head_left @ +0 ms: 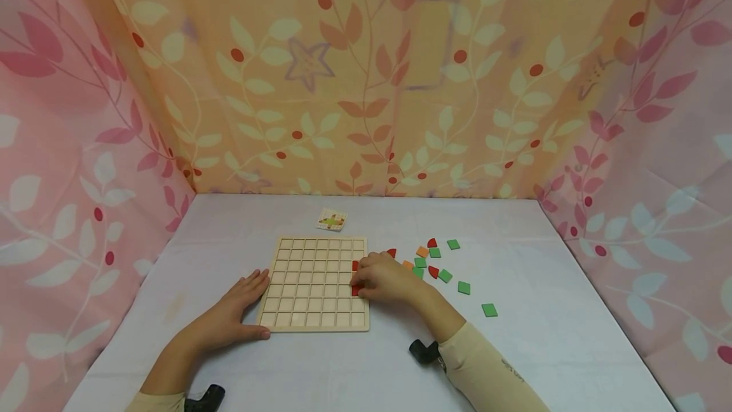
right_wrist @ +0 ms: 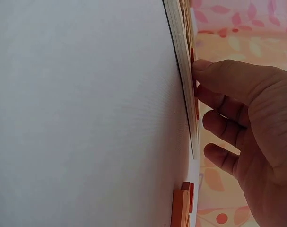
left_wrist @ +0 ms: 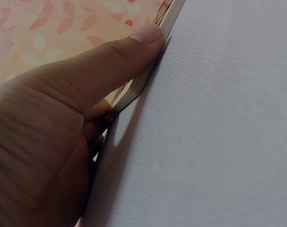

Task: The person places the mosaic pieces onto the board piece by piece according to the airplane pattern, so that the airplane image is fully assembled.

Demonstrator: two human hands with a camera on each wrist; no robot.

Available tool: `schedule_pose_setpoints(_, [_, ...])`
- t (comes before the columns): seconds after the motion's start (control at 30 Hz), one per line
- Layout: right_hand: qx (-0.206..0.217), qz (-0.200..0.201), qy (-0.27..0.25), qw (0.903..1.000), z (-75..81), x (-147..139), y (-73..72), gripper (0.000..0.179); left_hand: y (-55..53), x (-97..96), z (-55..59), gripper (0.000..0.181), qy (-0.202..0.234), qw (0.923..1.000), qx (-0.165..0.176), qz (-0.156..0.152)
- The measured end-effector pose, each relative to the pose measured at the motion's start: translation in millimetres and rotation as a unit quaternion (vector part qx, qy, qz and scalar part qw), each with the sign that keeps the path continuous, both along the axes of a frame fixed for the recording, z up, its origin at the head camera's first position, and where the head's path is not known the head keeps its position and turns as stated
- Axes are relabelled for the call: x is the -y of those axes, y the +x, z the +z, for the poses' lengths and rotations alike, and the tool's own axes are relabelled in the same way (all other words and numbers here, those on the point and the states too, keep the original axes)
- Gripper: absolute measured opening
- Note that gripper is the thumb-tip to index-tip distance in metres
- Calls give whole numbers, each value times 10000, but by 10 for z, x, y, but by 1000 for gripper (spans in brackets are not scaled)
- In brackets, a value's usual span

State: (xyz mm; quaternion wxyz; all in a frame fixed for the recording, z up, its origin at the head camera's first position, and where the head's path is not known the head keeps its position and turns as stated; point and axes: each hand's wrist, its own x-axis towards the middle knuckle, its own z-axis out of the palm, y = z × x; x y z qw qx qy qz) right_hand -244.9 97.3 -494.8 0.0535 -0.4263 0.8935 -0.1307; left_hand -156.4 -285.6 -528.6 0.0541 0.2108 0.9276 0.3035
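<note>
A wooden grid board [head_left: 311, 283] lies flat on the table, with red tiles [head_left: 356, 290] in its rightmost column. My left hand [head_left: 231, 313] rests at the board's near left corner, fingers along the left edge and thumb by the front edge. The left wrist view shows that thumb [left_wrist: 134, 47] against the board's side. My right hand [head_left: 386, 280] is over the right edge, thumb and forefinger at a red tile. In the right wrist view its thumb [right_wrist: 207, 68] touches a red tile [right_wrist: 196, 101] at the rim; the other fingers curl loosely, and the fingertips partly cover the tiles.
Right of the board lie loose green tiles [head_left: 464, 287], orange pieces [head_left: 422, 251] and red rounded pieces [head_left: 431, 243]. A small pattern card [head_left: 332, 219] lies behind the board. Flowered cloth [head_left: 354, 81] walls the table [head_left: 515, 361] at the back and sides.
</note>
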Motion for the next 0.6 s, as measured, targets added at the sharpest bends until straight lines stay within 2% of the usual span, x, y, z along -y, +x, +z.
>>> schedule_pose_setpoints(0.3, [-107, 43, -347, 9993, 87, -35, -8, 19, -18, -1, -14, 121, -47, 9999, 144, 56])
schedule_pose_setpoints(0.6, [3, -207, -768, 9968, 432, -207, -10, 22, -12, 3, -13, 120, -33, 9999, 92, 51])
